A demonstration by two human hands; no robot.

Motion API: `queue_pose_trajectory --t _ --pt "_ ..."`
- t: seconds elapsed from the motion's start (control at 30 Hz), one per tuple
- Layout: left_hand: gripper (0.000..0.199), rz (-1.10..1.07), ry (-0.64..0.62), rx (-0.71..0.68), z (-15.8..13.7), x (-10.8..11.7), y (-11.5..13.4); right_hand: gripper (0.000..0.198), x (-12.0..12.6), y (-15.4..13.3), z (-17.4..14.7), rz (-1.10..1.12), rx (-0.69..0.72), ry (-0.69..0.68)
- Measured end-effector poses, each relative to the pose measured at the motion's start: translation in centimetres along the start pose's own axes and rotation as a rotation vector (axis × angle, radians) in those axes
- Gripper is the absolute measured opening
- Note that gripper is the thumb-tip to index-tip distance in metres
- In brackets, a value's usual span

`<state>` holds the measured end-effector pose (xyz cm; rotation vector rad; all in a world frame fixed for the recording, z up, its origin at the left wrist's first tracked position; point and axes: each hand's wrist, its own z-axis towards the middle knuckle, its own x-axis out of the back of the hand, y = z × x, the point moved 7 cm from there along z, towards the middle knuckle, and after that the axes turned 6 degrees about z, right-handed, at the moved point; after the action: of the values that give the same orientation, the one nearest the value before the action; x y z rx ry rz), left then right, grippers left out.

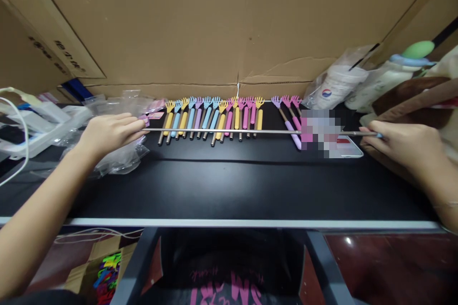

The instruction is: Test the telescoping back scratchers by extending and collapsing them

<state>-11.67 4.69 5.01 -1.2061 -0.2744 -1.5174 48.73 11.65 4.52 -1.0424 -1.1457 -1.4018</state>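
Observation:
Stretched level between my two hands is an extended telescopic back scratcher [214,130], its thin metal rod crossing in front of the row on the table. My left hand [112,133] is closed around its left end, which the fingers hide. My right hand [406,145] grips the other end, where a small bit of blue shows by the fingers. Behind the rod lie several short back scratchers [198,116] with yellow, blue, purple and pink claws and handles, side by side. A separate group of purple and pink back scratchers [289,121] lies further right.
Crumpled clear plastic bags [119,162] and a white power strip [46,128] are at left. A white cup [336,86] and a bottle [397,76] stand at right. Cardboard [214,24] walls the back of the black table [222,190]. An open box [86,267] sits below.

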Motion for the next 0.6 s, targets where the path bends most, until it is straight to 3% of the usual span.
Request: queue_pose_trajectory --t 0.23,0.4,0.6 --pt "0.032 0.042 0.023 -0.042 -0.5 -0.6 0.4 0.03 0.4 -0.6 -0.7 -0.017 0.001 0.062" --pt "0.031 0.032 0.003 -0.024 -0.6 -0.6 0.3 0.04 1.1 -0.2 -0.4 -0.039 -0.161 0.078" --pt "0.034 0.009 0.024 0.024 -0.1 -0.2 -0.5 0.034 1.8 -1.1 -0.8 -0.027 -0.138 0.193"
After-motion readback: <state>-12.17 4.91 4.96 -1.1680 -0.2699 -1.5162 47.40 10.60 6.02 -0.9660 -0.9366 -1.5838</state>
